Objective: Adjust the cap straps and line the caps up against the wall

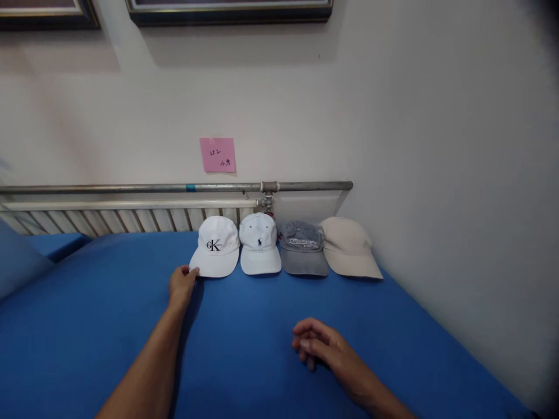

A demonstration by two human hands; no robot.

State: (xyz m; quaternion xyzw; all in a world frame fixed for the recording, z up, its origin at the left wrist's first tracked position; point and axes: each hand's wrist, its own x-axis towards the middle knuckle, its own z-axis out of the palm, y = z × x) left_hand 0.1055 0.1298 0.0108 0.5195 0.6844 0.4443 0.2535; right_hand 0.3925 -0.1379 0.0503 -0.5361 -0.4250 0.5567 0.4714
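Note:
Four caps would be several: a row of them stands along the back of a blue surface, brims toward me. Leftmost is a white cap with black CK lettering (218, 250); my left hand (182, 282) pinches the left edge of its brim between thumb and fingers. Beside it sits a pale cap with a small dark emblem (261, 247), then a grey cap with white script (303, 250). A plain beige cap (349, 247) is at the right end. My right hand (318, 343) hovers nearer to me, fingers loosely curled and apart, holding nothing.
The blue-covered surface (244, 349) meets a wall on the right. Behind the caps run a metal pipe (131, 189) and a white radiator (131, 221). A pink note (218, 155) is stuck on the wall, below a dark picture frame (231, 16).

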